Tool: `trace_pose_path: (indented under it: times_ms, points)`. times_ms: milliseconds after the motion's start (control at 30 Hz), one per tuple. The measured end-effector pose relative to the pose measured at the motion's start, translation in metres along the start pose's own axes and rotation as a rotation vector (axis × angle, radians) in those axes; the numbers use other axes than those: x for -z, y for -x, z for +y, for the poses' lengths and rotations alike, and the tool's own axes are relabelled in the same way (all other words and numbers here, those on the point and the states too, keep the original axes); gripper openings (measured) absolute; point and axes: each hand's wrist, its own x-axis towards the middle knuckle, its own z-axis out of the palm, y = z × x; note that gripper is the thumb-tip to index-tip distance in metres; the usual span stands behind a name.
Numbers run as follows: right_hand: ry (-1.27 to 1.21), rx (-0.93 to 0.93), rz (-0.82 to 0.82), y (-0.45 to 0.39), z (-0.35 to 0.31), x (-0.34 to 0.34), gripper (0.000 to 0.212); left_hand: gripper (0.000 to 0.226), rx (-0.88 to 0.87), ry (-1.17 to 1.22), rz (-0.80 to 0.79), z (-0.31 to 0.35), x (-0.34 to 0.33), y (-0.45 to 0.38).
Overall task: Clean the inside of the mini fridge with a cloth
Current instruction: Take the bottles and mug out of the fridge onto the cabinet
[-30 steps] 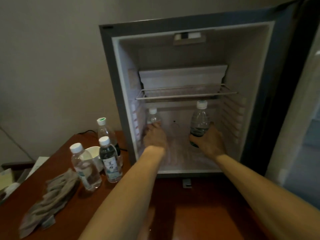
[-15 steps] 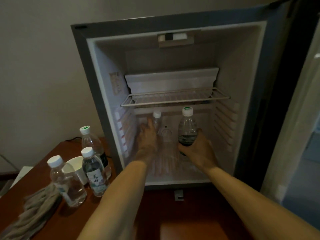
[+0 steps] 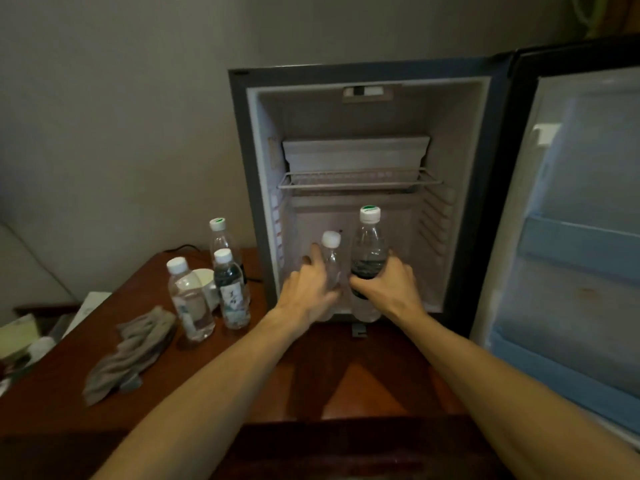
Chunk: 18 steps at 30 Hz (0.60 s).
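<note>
Mini fridge point(image 3: 367, 77) stands open at the bench's point(image 3: 346, 382) back edge; each hand grips a bottle at its mouth, left hand point(image 3: 308, 292) the smaller bottle point(image 3: 330, 258), right hand point(image 3: 388, 285) the taller bottle point(image 3: 369, 251). Either could slip or knock the three bottles point(image 3: 228, 289) beside the cloth point(image 3: 131, 351) by the left edge.

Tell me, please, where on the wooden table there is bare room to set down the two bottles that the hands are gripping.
Bare wood lies in front of the mini fridge, between the two forearms, and between the grey cloth and the left forearm. It is crowded left of the fridge, where three bottles and a white cup stand close together.
</note>
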Motion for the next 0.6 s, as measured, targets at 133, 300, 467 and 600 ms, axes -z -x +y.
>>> trace_pose_path:
  times_ms: [133,300,467,600]
  points:
    - [0.003,0.050,-0.052,0.043,-0.025,-0.008,0.071,0.086,0.026,-0.001,0.027,-0.018,0.035,0.055]
    - [-0.028,0.104,-0.148,0.088,-0.050,-0.044,0.080,0.085,0.111,-0.016,0.070,-0.068,0.073,0.112]
    - [-0.031,0.130,-0.201,0.109,-0.077,-0.092,0.066,0.085,0.220,-0.051,0.133,-0.135,0.093,0.144]
    - [-0.044,0.131,-0.259,0.109,-0.094,-0.133,0.069,0.081,0.306,-0.002,0.168,-0.176,0.090,0.147]
